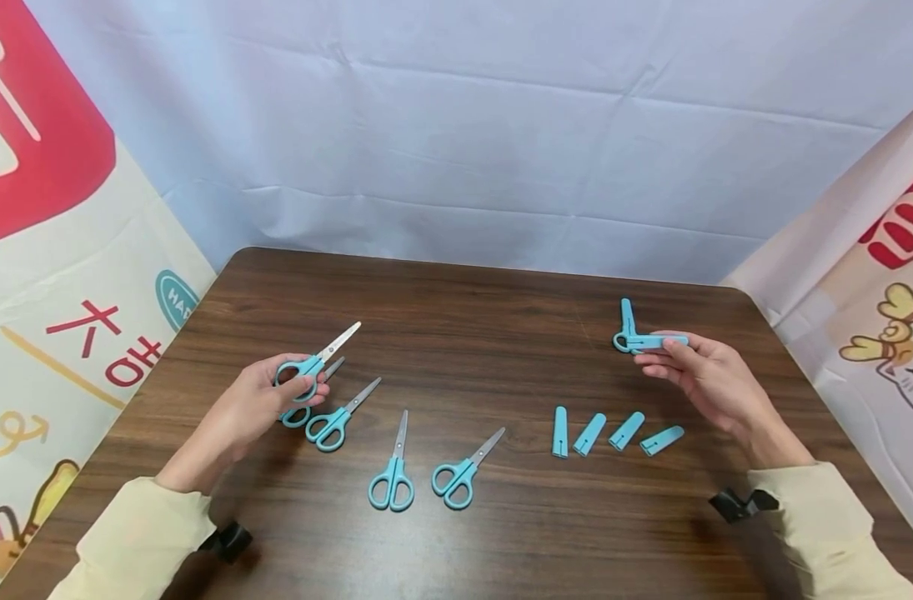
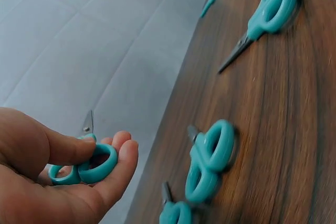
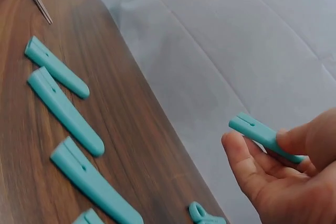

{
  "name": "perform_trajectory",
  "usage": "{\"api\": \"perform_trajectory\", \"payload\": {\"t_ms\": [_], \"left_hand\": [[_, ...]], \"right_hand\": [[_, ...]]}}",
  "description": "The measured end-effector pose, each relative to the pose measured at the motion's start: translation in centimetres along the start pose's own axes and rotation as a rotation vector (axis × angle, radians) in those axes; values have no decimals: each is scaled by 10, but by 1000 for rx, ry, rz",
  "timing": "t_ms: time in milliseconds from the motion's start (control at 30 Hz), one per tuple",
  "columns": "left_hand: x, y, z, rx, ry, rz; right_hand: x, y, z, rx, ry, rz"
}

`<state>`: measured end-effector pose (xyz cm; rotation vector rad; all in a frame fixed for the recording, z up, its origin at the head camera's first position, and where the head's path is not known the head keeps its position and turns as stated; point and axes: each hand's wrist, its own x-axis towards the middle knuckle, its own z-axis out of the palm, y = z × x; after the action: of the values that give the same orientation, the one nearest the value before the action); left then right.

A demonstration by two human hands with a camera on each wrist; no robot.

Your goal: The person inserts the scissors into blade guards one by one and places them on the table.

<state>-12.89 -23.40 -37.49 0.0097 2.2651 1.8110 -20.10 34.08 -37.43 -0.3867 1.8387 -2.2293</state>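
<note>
My left hand (image 1: 249, 410) grips a pair of scissors (image 1: 321, 358) by its turquoise handles, the bare metal blades pointing away and to the right. In the left wrist view the thumb presses on the handle loops (image 2: 97, 178). Another pair of scissors lies partly hidden behind this hand, with a further pair (image 1: 341, 416) close to its right. At the right, my right hand (image 1: 714, 383) pinches a turquoise blade cover (image 1: 647, 342) between thumb and fingers, slotted end facing left. Just beyond it, overlapped by the cover, lies a pair of scissors with its blades sheathed (image 1: 627, 317).
Two more bare scissors, one centre-left (image 1: 398, 457) and one nearer the middle (image 1: 465, 471), lie on the brown wooden table (image 1: 464, 333). Several loose blade covers (image 1: 560, 433) form a row in front of the right hand. A pale cloth (image 1: 456, 167) hangs behind the table.
</note>
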Motion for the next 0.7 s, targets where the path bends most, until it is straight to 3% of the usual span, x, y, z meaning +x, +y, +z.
{"api": "perform_trajectory", "payload": {"t_ms": [300,533,700], "left_hand": [[-2,4,20,-52,-50,22],[-1,4,30,-31,-111,21],[1,4,39,-88,-153,-2]], "right_hand": [[6,-4,23,-20,102,-18],[11,-1,31,16,80,-37],[14,0,39,24,65,-36]]}}
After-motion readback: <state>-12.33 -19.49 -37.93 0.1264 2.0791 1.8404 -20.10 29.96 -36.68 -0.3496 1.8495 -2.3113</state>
